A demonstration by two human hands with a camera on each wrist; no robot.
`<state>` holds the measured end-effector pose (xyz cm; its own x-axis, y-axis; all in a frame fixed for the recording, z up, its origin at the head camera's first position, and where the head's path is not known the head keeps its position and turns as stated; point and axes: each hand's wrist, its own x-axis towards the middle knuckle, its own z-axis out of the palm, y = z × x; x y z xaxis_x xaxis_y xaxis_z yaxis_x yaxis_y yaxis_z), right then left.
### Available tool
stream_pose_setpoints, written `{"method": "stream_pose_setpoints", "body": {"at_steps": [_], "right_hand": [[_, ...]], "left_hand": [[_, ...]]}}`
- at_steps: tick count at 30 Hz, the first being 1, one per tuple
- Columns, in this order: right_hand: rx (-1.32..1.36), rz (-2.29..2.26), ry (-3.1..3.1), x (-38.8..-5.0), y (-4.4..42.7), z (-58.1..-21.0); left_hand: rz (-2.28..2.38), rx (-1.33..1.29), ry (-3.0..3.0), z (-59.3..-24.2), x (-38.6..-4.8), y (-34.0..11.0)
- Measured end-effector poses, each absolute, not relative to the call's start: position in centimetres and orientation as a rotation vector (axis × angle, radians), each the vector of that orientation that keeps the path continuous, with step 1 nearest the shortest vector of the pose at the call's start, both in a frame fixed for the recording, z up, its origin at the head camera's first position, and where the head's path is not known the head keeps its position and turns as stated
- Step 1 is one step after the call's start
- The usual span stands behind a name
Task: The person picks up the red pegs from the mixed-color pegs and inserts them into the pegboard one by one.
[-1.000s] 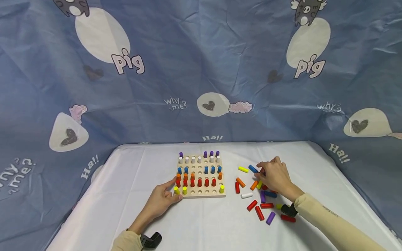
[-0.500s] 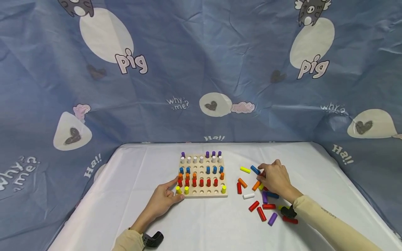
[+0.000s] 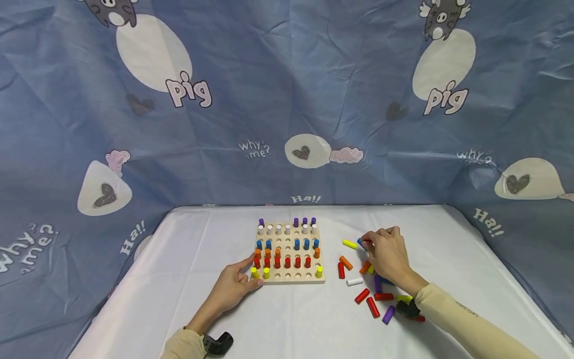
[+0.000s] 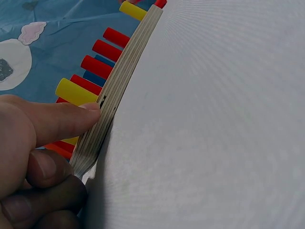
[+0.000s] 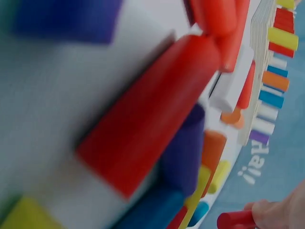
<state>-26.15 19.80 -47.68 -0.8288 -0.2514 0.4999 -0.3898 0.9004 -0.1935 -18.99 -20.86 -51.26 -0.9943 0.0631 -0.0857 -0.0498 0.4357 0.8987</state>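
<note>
A wooden pegboard (image 3: 287,280) carries upright coloured pegs in rows of purple, white, blue, orange, red and yellow. My left hand (image 3: 230,289) grips its near left corner. In the left wrist view the thumb (image 4: 71,119) presses the board's front edge, and other fingers are curled below. Right of the board, my right hand (image 3: 389,254) is above the loose pegs, beside a partly hidden blue peg (image 3: 360,242). A red peg (image 5: 236,220) is pinched at its fingertips in the right wrist view; the hand hides it in the head view.
Loose pegs lie scattered on the white cloth, among them a yellow peg (image 3: 350,244), a white peg (image 3: 355,281), a purple peg (image 3: 388,314) and several red ones. A blue printed curtain (image 3: 287,99) rises behind the table. Both wrists wear black devices.
My right hand has shifted slightly left over the loose pegs and now covers more of the blue peg. The left hand stays at the pegboard's corner. The head view has shifted slightly.
</note>
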Motion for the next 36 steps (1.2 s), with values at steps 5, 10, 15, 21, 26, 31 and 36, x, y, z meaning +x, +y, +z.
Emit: {"method": "stream_pose_setpoints", "body": {"at_steps": [5,10,15,21,26,31,36], "right_hand": [[0.451,0.503,-2.549,-25.7,18.6,-47.3],[0.441,0.585,-2.511,-25.6,17.6,-46.9],[0.476,0.711,-2.508,-25.4,16.6,-47.0],[0.497,0.867,-2.519,-25.1,15.7,-47.2],[0.501,0.961,-2.566,-24.9,14.9,-47.2],[0.500,1.034,-2.618,-24.7,14.0,-47.3],[0.515,1.056,-2.650,-24.8,13.1,-47.7]], "left_hand": [[1.633,0.014,2.555,-51.2,-19.0,-20.9],[1.641,0.025,2.548,-51.3,-19.1,-20.9],[1.632,0.011,2.554,-51.3,-19.0,-20.9],[1.613,0.009,2.571,-51.2,-19.0,-20.9],[1.606,-0.004,2.573,-51.2,-18.9,-21.0],[1.612,0.012,2.570,-51.2,-19.0,-21.0],[1.611,0.025,2.571,-51.3,-19.0,-21.0]]}}
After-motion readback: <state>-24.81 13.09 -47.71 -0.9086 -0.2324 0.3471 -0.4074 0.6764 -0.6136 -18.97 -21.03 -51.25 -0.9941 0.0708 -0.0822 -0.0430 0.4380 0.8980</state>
